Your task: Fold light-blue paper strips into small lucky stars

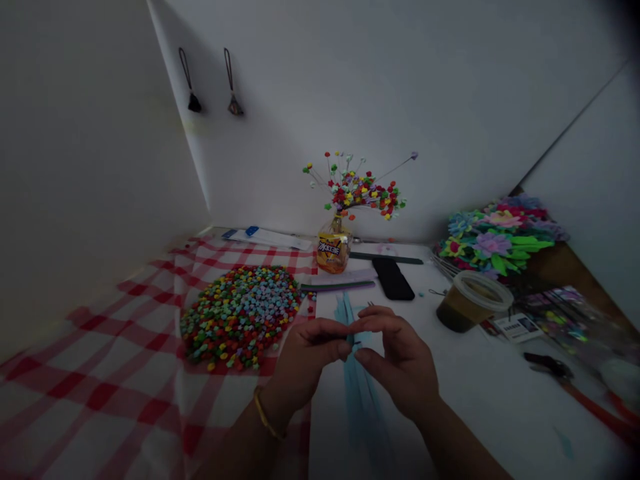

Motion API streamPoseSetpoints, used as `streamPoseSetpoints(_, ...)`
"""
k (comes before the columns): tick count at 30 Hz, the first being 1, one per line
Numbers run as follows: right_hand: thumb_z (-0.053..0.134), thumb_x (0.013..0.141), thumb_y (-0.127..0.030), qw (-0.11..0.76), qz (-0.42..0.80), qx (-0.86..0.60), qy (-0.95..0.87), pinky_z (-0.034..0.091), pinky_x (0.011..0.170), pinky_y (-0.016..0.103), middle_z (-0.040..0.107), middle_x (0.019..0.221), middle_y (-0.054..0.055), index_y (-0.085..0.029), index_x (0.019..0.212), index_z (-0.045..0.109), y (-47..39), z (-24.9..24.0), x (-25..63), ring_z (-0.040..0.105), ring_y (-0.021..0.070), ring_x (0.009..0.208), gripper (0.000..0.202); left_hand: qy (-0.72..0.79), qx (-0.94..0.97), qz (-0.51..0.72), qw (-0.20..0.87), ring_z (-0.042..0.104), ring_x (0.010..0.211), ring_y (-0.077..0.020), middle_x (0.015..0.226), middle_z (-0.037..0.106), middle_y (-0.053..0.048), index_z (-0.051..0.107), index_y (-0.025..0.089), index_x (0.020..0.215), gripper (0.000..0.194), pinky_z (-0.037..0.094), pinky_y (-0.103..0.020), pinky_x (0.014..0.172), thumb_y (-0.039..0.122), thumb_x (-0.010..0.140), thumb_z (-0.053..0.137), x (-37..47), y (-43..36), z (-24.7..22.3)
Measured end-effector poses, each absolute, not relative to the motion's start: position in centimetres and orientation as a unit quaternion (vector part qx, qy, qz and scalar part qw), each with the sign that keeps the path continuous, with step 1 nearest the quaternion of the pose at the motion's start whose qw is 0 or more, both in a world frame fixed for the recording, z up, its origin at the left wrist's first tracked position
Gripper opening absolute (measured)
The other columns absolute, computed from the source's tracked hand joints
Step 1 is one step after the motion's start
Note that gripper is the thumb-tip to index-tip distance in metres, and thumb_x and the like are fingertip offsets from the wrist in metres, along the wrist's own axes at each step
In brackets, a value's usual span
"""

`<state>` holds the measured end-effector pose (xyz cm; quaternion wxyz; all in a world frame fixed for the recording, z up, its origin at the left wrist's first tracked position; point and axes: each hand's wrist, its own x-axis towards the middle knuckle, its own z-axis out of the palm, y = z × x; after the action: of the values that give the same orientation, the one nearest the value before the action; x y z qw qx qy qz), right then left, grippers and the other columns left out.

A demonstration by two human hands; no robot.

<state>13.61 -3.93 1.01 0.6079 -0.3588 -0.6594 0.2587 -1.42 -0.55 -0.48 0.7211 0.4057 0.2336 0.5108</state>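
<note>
Both hands meet over the white table, in the middle of the head view. My left hand, with a yellow bracelet at the wrist, pinches a small piece of blue paper strip between thumb and forefinger. From the other side, my right hand has its forefinger at the same strip, its thumb just below; the fingertips partly hide the paper. Under and beyond the hands lies a bundle of long light-blue paper strips.
A pile of folded paper stars covers part of the checked cloth. Behind stand a bottle with star stems and a phone. Rightward are a tub, pipe-cleaner flowers and red-handled pliers.
</note>
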Motion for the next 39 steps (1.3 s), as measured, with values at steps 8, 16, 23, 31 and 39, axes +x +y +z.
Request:
streamPoseSetpoints(8,0.072,0.073,-0.017,0.636,0.264,-0.371,-0.624,0.044,0.089,0.039,0.063,0.093,0.003,-0.029,0.097,0.058,-4.1,0.9,12.9,0.053,0.0221,0.104,0.030,0.198,0.385,0.506,0.746,0.060,0.059,-0.0113,0.067,0.073,-0.003,0.075,0.018,0.069,0.017,0.045,-0.021,0.054,0.012,0.054,0.081,-1.2,-0.5,-0.6)
streamPoseSetpoints(16,0.066,0.076,-0.010,0.653,0.195,-0.334,-0.651,0.047,0.084,0.041,0.066,0.083,0.002,-0.027,0.093,0.057,-4.0,0.8,13.1,0.056,0.0214,0.097,0.026,0.171,0.352,0.505,0.769,0.058,0.052,-0.0085,0.059,0.069,-0.001,0.075,0.016,0.070,0.021,0.044,-0.019,0.053,0.018,0.052,0.085,-1.2,-0.6,-0.2)
streamPoseSetpoints(23,0.066,0.074,-0.009,0.641,0.173,-0.341,-0.665,0.049,0.084,0.042,0.067,0.085,0.003,-0.027,0.095,0.054,-4.1,0.7,13.1,0.056,0.0225,0.099,0.029,0.161,0.354,0.493,0.778,0.060,0.055,-0.0097,0.064,0.072,-0.002,0.074,0.017,0.068,0.020,0.045,-0.019,0.053,0.016,0.051,0.085,-1.0,-0.7,-0.3)
streamPoseSetpoints(31,0.062,0.076,-0.005,0.642,0.129,-0.330,-0.680,0.050,0.080,0.042,0.067,0.085,0.004,-0.025,0.095,0.058,-4.0,0.8,13.2,0.058,0.0215,0.093,0.028,0.150,0.358,0.495,0.778,0.058,0.056,-0.0095,0.063,0.070,-0.001,0.075,0.018,0.072,0.019,0.044,-0.021,0.056,0.018,0.055,0.084,-1.0,-0.6,-0.6)
streamPoseSetpoints(39,0.061,0.075,0.000,0.599,0.067,-0.331,-0.726,0.048,0.079,0.043,0.068,0.084,0.004,-0.023,0.091,0.065,-4.2,2.0,13.5,0.059,0.0207,0.085,0.029,0.114,0.358,0.499,0.780,0.056,0.062,-0.0101,0.078,0.065,-0.001,0.074,0.019,0.074,0.018,0.043,-0.024,0.060,0.022,0.059,0.082,-1.4,-0.5,-0.2)
